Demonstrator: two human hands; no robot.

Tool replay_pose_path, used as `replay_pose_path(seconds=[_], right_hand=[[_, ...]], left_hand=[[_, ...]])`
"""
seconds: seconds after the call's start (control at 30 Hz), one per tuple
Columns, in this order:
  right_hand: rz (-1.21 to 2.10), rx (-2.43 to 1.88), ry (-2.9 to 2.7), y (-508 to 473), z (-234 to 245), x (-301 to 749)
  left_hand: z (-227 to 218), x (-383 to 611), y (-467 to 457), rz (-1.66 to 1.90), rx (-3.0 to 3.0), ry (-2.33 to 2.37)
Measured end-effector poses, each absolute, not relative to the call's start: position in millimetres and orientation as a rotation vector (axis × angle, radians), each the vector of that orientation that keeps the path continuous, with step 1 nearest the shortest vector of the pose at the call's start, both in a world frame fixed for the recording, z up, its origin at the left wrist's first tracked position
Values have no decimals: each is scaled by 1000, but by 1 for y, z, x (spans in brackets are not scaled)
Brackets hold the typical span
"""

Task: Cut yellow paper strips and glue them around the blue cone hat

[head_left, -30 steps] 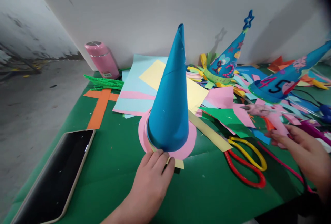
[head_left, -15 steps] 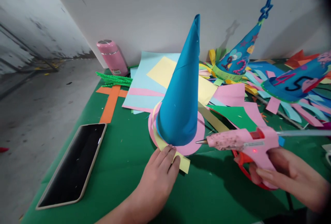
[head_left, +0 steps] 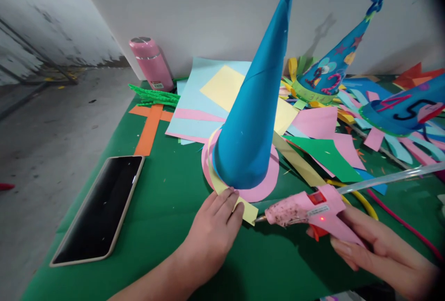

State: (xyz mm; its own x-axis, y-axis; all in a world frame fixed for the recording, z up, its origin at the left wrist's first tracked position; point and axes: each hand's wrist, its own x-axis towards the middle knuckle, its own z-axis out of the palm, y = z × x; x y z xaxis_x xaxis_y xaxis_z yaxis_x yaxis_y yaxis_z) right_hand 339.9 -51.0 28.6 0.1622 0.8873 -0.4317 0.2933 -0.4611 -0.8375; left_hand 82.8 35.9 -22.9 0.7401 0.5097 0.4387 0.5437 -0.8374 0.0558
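A tall blue paper cone [head_left: 248,129] leans right on a pink paper disc [head_left: 260,194]. A pale yellow paper strip [head_left: 250,212] curves round the cone's left side at its foot, its loose end jutting to the right. My left hand [head_left: 217,224] is closed on this strip near the disc's front edge, fingers pressed together over it. In my right hand [head_left: 368,240] is a pink hot glue gun [head_left: 306,208], its red light lit and a clear glue stick [head_left: 392,178] in its back. The metal nozzle is at the strip's loose end; whether it touches, I cannot tell.
A phone [head_left: 99,210] lies at left on the green tabletop [head_left: 167,245]. Behind are orange strips [head_left: 149,134], green pipe cleaners [head_left: 153,97], a pink flask [head_left: 152,64] and paper sheets [head_left: 194,92]. Two decorated cone hats [head_left: 342,60] stand or lie at right among paper strips.
The glue gun has come left and down from beside the disc to the strip's end. The cone's tip leans further right. My left hand keeps its hold on the strip.
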Motion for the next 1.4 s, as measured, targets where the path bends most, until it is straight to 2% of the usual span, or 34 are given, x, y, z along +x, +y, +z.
replay_pose_path(seconds=[0.23,0.47,0.93,1.1,1.4], right_hand=[[1303,-1836,-1182,-51,28,345],[1367,-1748,-1522,-47,20,361],[1284,-1839,-1358,-48,28,349],[1439,-1805,-1400,-47,26,355],[1459,-1831,-1166,-48,34,342]], left_hand=[[-22,81,37,-661,-2868,-851],[-23,81,36,-693,-2870,-854],[-23,79,36,-702,-2892,-842],[-24,79,36,-720,-2891,-853],[-23,79,36,-711,-2876,-830]])
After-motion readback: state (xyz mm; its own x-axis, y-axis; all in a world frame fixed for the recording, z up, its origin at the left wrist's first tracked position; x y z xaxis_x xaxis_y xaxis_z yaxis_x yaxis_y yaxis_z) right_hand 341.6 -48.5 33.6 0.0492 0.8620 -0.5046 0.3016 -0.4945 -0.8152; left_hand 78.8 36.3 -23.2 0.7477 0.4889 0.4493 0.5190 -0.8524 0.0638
